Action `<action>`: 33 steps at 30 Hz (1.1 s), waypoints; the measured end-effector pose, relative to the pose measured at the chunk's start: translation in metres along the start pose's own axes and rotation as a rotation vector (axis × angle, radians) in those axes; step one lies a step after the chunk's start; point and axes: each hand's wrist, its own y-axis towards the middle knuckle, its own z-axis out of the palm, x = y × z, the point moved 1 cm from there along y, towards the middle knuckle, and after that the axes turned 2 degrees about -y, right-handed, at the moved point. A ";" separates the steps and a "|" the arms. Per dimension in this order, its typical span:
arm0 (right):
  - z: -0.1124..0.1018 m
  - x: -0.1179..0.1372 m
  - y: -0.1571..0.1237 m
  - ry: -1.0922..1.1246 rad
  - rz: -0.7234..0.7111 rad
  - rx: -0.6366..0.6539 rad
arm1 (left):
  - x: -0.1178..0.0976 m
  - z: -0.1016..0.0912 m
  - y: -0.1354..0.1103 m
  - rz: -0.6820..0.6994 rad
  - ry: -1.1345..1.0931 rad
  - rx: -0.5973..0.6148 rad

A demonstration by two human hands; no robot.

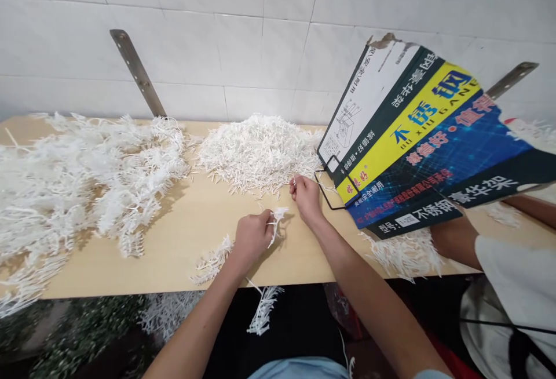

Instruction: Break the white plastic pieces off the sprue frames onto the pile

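Head view: the left hand (251, 235), low over the bench (174, 257), is curled closed on a white branched strand (278, 215) that sticks out toward the right hand (307, 198). The latter's fingers are pinched together; whether they grip anything cannot be told. Just beyond both hands lies a pile of small white pieces (260, 150), with a heap of branched strands (130, 164) to their left and printed cardboard (428, 135) to their right.

White tiled wall (260, 48); tan tabletop (182, 234)

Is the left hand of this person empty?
No, the left hand holds a white branched strand at its fingertips.
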 end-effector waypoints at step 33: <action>0.004 -0.001 -0.020 0.090 0.010 -0.039 | -0.017 0.005 0.004 0.013 0.239 -0.005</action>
